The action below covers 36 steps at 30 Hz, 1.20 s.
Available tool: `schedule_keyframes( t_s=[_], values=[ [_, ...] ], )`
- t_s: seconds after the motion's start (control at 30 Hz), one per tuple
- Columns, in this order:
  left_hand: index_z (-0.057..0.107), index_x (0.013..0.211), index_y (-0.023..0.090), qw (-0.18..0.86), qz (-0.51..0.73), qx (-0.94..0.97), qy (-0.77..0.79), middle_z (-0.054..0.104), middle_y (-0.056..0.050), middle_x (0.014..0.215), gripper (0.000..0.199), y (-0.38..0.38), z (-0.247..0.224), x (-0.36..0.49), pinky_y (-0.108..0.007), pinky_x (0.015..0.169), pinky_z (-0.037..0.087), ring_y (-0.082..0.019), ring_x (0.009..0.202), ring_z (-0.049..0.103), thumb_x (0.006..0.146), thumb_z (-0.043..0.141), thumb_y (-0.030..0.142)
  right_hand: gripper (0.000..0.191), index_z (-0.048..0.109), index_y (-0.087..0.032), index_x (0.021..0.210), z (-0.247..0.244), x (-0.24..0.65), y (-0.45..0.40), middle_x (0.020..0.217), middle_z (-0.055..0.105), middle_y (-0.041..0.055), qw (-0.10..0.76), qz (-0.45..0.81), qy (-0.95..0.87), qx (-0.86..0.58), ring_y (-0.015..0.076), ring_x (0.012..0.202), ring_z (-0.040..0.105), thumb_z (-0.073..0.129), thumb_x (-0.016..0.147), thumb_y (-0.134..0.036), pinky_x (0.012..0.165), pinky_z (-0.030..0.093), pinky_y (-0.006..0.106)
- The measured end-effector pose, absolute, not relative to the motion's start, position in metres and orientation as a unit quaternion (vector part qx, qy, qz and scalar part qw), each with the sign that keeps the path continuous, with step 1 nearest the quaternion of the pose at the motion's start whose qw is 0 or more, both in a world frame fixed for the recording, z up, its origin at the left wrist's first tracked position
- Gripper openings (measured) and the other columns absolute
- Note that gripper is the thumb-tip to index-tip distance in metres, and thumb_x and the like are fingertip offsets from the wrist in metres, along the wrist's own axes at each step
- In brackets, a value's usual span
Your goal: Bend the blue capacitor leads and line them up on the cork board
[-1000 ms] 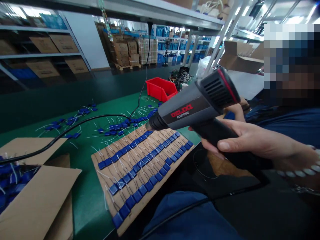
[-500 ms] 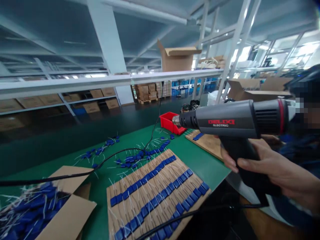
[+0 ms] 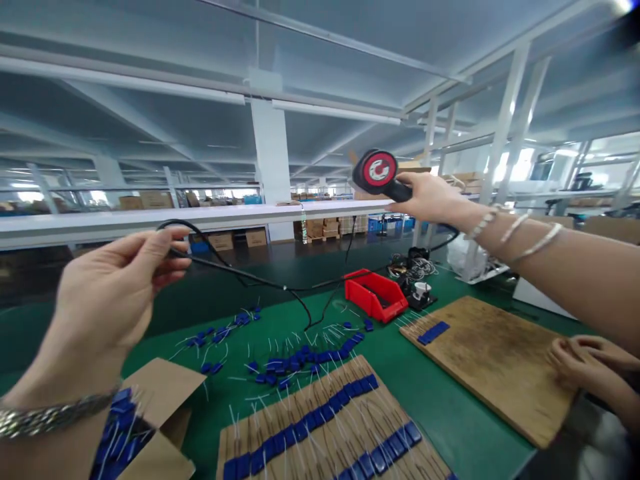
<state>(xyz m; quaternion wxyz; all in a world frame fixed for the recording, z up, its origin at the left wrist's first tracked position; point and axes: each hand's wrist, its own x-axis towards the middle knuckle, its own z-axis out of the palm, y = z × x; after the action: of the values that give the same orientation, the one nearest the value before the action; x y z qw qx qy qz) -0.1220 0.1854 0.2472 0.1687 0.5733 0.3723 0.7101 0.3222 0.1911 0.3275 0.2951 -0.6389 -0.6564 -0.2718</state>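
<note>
My right hand point(image 3: 427, 195), bracelets on its wrist, grips the handle of a heat gun point(image 3: 379, 170) raised to about shelf height. The gun's round red-and-black rear end faces me, so its nozzle is hidden. On the left, my left hand point(image 3: 120, 280) pinches a black power cord point(image 3: 250, 275) between thumb and fingers. The cord runs across above the bench toward the right. Below it lies a cardboard sheet point(image 3: 300, 450) carrying rows of blue components point(image 3: 310, 421) with wire leads. More blue components point(image 3: 295, 363) are scattered on the green bench point(image 3: 430, 393) behind the sheet.
An open carton point(image 3: 165, 393) of blue parts stands front left. A red bin point(image 3: 375, 297) sits near the back, beside tangled wires point(image 3: 415, 267). At right, another person's hands point(image 3: 590, 360) rest at a wooden board point(image 3: 495, 360). A white shelf rail point(image 3: 225, 217) crosses behind.
The heat gun has moved up, left and away, turning its rear end toward me. My left hand has come into view holding the cord. The view has tilted up and shifted.
</note>
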Motion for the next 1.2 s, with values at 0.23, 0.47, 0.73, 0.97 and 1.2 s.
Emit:
schedule_keyframes(
  t_s=[0.23,0.47,0.73,0.97,1.2],
  values=[
    [0.071,0.108,0.021,0.15,0.695,0.578,0.401,0.074,-0.002,0.097,0.026,0.28,0.195,-0.098,-0.02,0.084,0.062,-0.011,0.088,0.073,0.087,0.067,0.035,0.047,0.069,-0.02,0.122,0.354,0.29,0.314,0.113,0.071,0.0168,0.18,-0.331,-0.617,-0.691,0.0346,0.103,0.064,0.072,0.084,-0.046,0.082,0.048,0.045],
    [0.076,0.092,0.027,0.157,0.556,0.601,0.552,0.076,-0.001,0.089,0.015,0.361,0.126,-0.089,-0.033,0.09,0.059,-0.019,0.088,0.073,0.086,0.064,0.021,0.046,0.064,-0.016,0.127,0.354,0.283,0.386,0.119,0.069,0.02,0.113,-0.306,-0.605,-0.727,0.0356,0.107,0.064,0.068,0.089,-0.042,0.084,0.048,0.046],
    [0.058,0.134,0.017,0.211,0.412,0.668,0.583,0.053,-0.012,0.145,0.056,0.407,0.077,-0.05,-0.05,0.122,0.039,-0.026,0.139,0.048,0.082,0.078,0.025,0.059,0.05,-0.01,0.141,0.357,0.283,0.425,0.127,0.065,0.0258,0.077,-0.255,-0.613,-0.743,0.0381,0.112,0.064,0.051,0.098,-0.05,0.09,0.049,0.051],
    [0.045,0.145,0.017,0.325,0.308,0.664,0.599,0.068,-0.014,0.12,0.076,0.412,0.061,-0.065,-0.044,0.101,0.057,-0.022,0.099,0.07,0.082,0.08,0.039,0.055,0.067,-0.006,0.124,0.376,0.276,0.423,0.119,0.069,0.0239,0.069,-0.25,-0.648,-0.716,0.0357,0.107,0.064,0.059,0.095,-0.053,0.089,0.051,0.047],
    [0.051,0.143,0.019,0.348,0.34,0.639,0.596,0.065,-0.019,0.128,0.079,0.37,0.084,-0.078,-0.029,0.07,0.057,-0.018,0.074,0.071,0.075,0.083,0.043,0.055,0.067,-0.006,0.116,0.369,0.274,0.372,0.118,0.068,0.0171,0.118,-0.269,-0.65,-0.701,0.0255,0.108,0.066,0.056,0.096,-0.057,0.096,0.052,0.043]
  ],
)
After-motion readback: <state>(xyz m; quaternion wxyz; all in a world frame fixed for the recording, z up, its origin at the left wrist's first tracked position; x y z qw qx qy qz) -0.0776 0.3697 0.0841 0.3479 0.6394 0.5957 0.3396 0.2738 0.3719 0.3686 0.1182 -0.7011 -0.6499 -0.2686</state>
